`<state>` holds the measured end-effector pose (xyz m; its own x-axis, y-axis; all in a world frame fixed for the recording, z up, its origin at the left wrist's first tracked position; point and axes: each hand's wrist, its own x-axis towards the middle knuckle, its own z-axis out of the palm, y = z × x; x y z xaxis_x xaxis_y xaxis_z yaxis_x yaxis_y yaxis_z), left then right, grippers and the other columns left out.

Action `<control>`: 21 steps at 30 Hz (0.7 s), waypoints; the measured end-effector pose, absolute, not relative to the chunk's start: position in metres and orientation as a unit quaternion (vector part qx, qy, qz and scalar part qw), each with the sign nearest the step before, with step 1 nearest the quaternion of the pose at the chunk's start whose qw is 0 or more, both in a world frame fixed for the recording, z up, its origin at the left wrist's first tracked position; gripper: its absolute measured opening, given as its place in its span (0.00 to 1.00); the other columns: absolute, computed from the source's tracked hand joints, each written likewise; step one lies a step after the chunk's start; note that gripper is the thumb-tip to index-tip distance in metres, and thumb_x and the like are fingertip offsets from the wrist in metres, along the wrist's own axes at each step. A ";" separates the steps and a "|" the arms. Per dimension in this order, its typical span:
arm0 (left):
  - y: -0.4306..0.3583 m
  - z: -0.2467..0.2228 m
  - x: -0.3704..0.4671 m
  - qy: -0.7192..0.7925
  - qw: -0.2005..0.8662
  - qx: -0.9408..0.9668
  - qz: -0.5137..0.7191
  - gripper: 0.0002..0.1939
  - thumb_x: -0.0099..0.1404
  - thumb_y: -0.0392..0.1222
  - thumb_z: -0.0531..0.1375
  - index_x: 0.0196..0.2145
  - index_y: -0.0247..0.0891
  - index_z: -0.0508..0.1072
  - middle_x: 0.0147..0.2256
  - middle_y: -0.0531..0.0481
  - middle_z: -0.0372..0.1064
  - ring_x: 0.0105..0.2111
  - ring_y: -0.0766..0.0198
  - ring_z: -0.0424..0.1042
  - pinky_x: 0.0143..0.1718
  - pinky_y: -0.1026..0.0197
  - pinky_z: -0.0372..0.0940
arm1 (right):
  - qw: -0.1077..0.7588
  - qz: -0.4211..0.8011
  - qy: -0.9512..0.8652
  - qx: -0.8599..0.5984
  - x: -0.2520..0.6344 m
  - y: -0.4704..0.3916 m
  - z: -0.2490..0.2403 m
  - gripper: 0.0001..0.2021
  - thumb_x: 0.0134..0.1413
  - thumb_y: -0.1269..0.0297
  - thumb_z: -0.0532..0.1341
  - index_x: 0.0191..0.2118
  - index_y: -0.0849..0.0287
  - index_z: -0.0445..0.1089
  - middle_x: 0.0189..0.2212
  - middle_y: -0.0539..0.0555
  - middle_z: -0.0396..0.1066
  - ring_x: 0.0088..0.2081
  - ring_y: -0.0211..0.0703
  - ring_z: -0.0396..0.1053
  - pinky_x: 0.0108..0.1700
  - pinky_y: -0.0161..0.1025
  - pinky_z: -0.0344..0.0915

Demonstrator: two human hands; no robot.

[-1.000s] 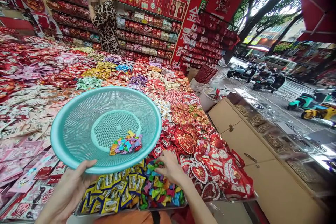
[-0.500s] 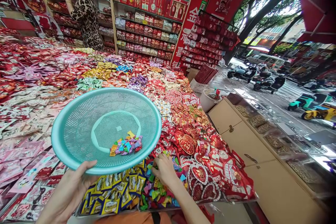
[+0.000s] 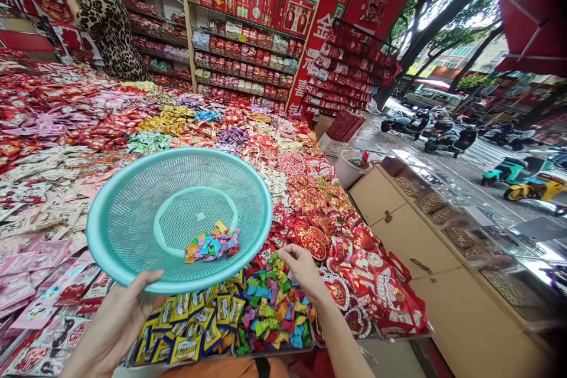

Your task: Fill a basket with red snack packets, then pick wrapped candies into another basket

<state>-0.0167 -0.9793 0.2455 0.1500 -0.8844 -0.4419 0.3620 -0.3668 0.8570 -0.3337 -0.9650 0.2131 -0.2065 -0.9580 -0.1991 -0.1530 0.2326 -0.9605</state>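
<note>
My left hand (image 3: 126,307) grips the near-left rim of a teal mesh basket (image 3: 133,207), thumb over the edge. A small pile of colourful wrapped candies (image 3: 212,245) lies in the basket, towards its near side. Beyond the basket's right edge, my right hand (image 3: 301,269) is closed in a pinch at the upper right of a tray of small multicoloured candies (image 3: 274,307); what its fingers hold, if anything, is too small to name. Yellow and blue packets (image 3: 190,322) fill the compartment left of those candies, partly under the basket.
Red heart-shaped packets (image 3: 339,289) lie right of my right hand, and pink packets (image 3: 31,266) lie at the left. A beige cabinet (image 3: 416,248) stands at the right. A person in leopard print (image 3: 115,35) is by the back shelves (image 3: 248,47).
My right hand has moved right and slightly up, off the middle of the multicoloured candies, uncovering them. The person at the back has shifted left. The basket and my left hand stay put.
</note>
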 end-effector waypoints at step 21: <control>-0.969 0.252 -0.043 -0.217 0.475 0.569 -0.635 0.08 0.48 0.32 0.67 0.28 0.34 0.73 0.32 0.50 0.73 0.30 0.64 0.71 0.31 0.63 0.74 | 0.268 -0.365 0.626 -0.635 -0.261 -1.000 0.268 0.09 0.56 0.63 0.58 0.26 0.57 0.70 0.29 0.48 0.70 0.36 0.39 0.64 0.45 0.42 0.52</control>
<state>-0.0426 -0.9688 0.2517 0.0987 -0.8504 -0.5168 0.3575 -0.4544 0.8159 -0.2611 -1.0004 0.2678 -0.0501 -0.9905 0.1280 -0.5999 -0.0727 -0.7968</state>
